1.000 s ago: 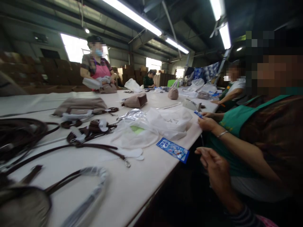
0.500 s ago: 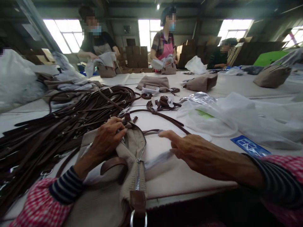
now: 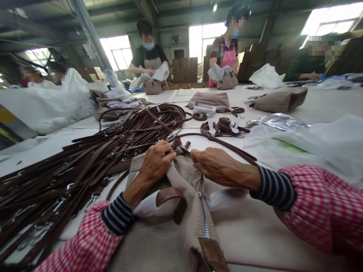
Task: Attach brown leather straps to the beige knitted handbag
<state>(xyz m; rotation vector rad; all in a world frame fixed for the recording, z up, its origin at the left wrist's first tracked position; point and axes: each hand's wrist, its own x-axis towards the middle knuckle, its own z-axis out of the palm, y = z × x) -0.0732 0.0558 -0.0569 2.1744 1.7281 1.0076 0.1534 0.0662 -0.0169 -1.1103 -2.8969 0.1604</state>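
Handbag: beige handbag (image 3: 170,234) is lying on the counter (image 3: 255,234) in the lower centre of the frame, with its far end sitting between the two hands.
Zip: zip (image 3: 203,213) is running along the top of the handbag, from a brown leather tab (image 3: 213,257) at the bottom edge up toward the hands.
Handle: brown handle (image 3: 172,196) is arching over the bag just below the left wrist.
Left hand: left hand (image 3: 157,162) is clenching the handbag's far end left of the zip, fingers curled right in and fabric bunching under them.
Right hand: right hand (image 3: 217,166) is gripping the same end right of the zip, fingers folded down onto the edge; the thumb is hiding underneath.
Straps: pile of brown straps (image 3: 85,158) is spreading over the left half of the frame, reaching just beside the left hand.
Coils: coiled straps (image 3: 224,126) are lying above the right hand, near the centre.
Plastic: clear plastic bags (image 3: 312,143) are heaping up at the right edge.
Other bags: flat beige bag (image 3: 210,100) and upright beige bag (image 3: 279,100) are resting farther up the counter.
Sack: white sack (image 3: 51,104) is slumping at the left.
Co-workers: person in a dark top (image 3: 149,60) and person in a pink apron (image 3: 227,60) are standing at the far side, each handling white wrapping over a bag; seated person (image 3: 304,66) is working at the upper right.
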